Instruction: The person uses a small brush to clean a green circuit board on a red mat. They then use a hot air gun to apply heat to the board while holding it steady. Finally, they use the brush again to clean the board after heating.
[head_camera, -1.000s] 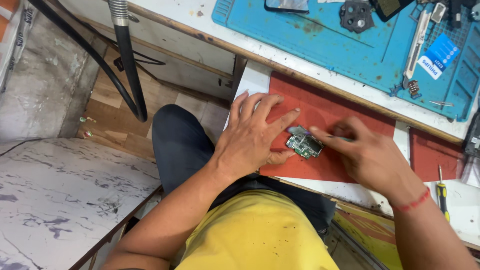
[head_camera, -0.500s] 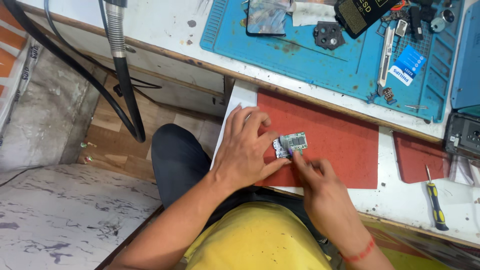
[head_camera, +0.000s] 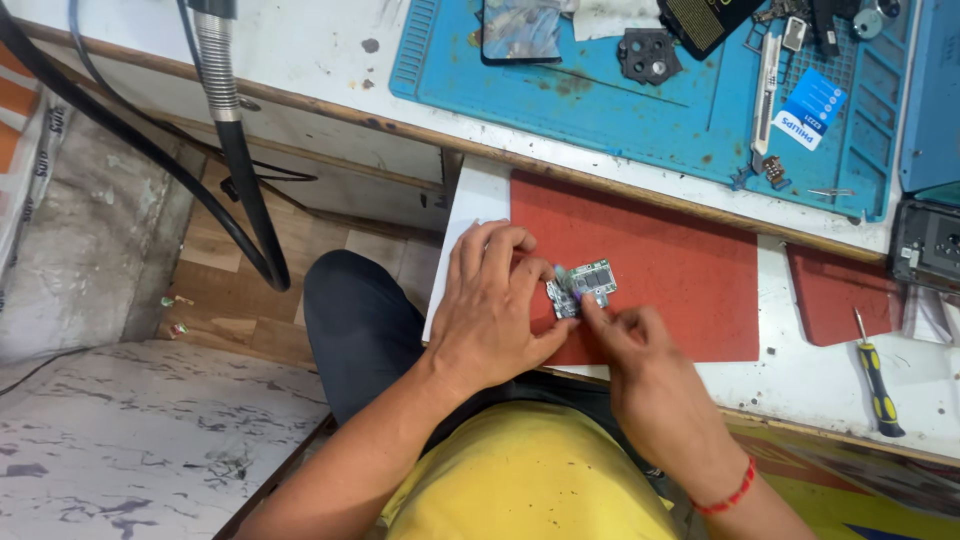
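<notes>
A small green circuit board (head_camera: 585, 284) lies on a red mat (head_camera: 670, 270) on a pull-out shelf in front of me. My left hand (head_camera: 495, 305) rests flat on the mat's left edge, its fingertips pinning the board's left side. My right hand (head_camera: 630, 345) comes in from below, with its fingertips pinched at the board's lower edge. Whether a small tool sits in those fingers is hidden. A red thread band circles my right wrist.
A blue work mat (head_camera: 640, 95) on the upper bench carries a phone (head_camera: 520, 30), a black camera frame part (head_camera: 648, 55), tweezers (head_camera: 768, 85) and a small card. A yellow-handled screwdriver (head_camera: 875, 380) lies right of a second red mat (head_camera: 835, 295). A black hose (head_camera: 240, 160) hangs left.
The view has shifted. My right hand has slid left and down along the board, from its right side to its lower edge. My left hand keeps holding the board.
</notes>
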